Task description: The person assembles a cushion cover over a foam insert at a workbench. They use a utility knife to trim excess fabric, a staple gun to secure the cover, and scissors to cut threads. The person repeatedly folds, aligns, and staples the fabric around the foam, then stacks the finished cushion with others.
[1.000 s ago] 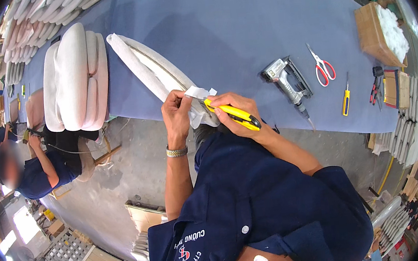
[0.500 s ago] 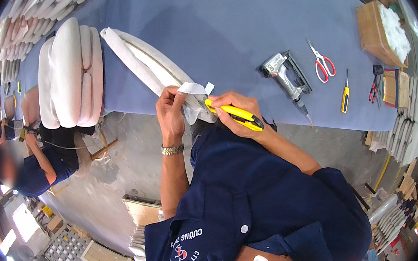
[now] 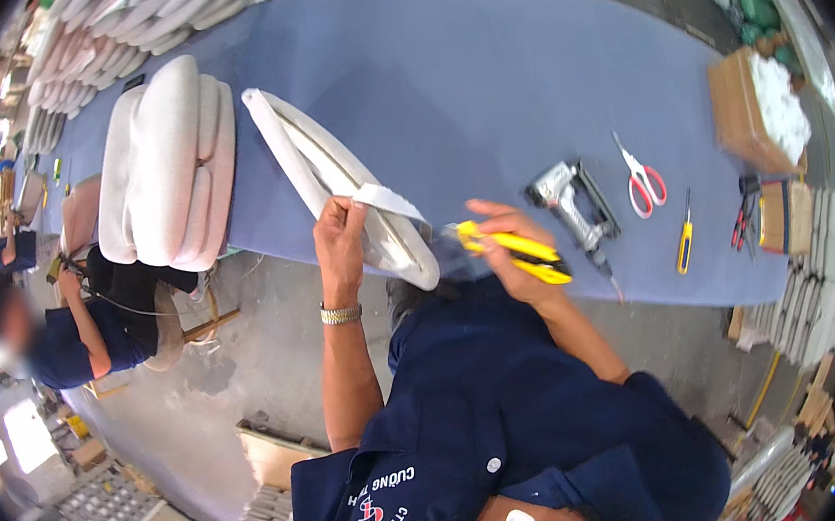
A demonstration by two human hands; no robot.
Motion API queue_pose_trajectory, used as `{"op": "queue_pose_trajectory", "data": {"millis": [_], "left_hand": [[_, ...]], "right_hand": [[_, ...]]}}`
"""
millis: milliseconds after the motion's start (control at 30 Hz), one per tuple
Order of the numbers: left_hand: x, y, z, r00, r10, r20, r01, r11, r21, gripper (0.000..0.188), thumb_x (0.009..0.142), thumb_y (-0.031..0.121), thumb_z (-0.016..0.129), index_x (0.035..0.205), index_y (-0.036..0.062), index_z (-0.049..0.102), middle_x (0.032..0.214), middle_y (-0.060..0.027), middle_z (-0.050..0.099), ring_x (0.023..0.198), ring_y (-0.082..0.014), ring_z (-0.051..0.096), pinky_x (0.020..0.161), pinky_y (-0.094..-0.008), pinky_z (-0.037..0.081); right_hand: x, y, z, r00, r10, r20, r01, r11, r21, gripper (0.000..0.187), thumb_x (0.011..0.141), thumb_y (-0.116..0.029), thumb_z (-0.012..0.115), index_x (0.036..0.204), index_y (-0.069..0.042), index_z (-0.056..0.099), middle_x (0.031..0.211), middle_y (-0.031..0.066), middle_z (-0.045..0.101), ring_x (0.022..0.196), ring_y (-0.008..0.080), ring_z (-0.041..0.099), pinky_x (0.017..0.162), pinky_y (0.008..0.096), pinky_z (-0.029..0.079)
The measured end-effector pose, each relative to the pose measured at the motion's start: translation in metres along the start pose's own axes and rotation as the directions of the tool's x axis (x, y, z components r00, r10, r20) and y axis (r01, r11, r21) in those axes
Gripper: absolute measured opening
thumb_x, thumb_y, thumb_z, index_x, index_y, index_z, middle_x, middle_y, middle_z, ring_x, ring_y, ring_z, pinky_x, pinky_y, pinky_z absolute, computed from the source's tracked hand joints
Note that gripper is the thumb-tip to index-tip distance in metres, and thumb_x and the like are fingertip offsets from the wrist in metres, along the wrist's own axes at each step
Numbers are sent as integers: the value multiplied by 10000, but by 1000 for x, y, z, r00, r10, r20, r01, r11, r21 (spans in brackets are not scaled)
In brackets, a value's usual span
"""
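A long, narrow padded piece in pale fabric [image 3: 291, 152] lies slantwise over the table's front edge, its near end close to my body. My left hand [image 3: 342, 248] pinches a strip of the pale fabric [image 3: 387, 203] at the piece's side, with a metal-band watch on that wrist. To the right, my right hand [image 3: 508, 242] is closed around a yellow utility knife [image 3: 530, 258]. The knife's tip points left and is apart from the padded piece.
A silver staple gun [image 3: 574, 210], red-handled scissors [image 3: 643, 183] and a yellow screwdriver [image 3: 686, 247] lie on the blue table [image 3: 421, 89]. Padded pieces [image 3: 168, 174] are stacked at left. A cardboard box [image 3: 745, 108] stands at right. Another person [image 3: 77, 328] works at far left.
My right hand has drawn the utility knife away from the fabric, down and to the right. The padded piece's near end now shows. The view has shifted, bringing more of the table's far side in.
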State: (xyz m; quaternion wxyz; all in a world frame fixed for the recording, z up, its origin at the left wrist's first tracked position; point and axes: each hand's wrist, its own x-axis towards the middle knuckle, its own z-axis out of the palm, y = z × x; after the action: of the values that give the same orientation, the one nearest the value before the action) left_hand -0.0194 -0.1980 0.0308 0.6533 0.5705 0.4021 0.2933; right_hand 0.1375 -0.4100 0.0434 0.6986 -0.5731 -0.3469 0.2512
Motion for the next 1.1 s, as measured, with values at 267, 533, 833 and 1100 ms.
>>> {"op": "queue_pose_trajectory", "data": {"millis": [267,533,833,1100], "left_hand": [[-11,-26,-27,984,40,-175,-55,995,-78,143,997,159,685,898,57,671,763,85,563,636,-12,425,552,-220,323],[-31,-108,-113,780,-171,-602,-70,932,-355,234,1018,163,606,802,100,542,769,68,531,695,-46,439,633,-235,371],[-24,-168,-157,706,-176,-686,283,958,45,209,957,179,656,843,5,637,779,-57,655,713,-145,547,684,-329,475],[-117,-186,-187,897,-118,-426,150,988,42,190,936,190,722,915,1,717,766,-57,686,709,-124,628,678,-322,517]], "right_hand": [[-4,48,-240,833,267,-484,-532,153,-833,402,836,-253,740,1157,-46,611,993,223,706,959,436,691,802,527,530],[5,75,-259,915,53,-399,-381,435,-816,422,915,-198,726,1289,-30,631,1109,158,733,979,304,723,823,437,567],[32,126,82,860,285,424,56,773,-632,442,898,-256,777,1291,-97,655,1112,130,679,805,204,687,719,380,566],[-10,148,148,883,164,441,294,539,-789,269,905,-220,740,1099,-70,629,1067,148,619,936,364,664,787,485,536]]}}
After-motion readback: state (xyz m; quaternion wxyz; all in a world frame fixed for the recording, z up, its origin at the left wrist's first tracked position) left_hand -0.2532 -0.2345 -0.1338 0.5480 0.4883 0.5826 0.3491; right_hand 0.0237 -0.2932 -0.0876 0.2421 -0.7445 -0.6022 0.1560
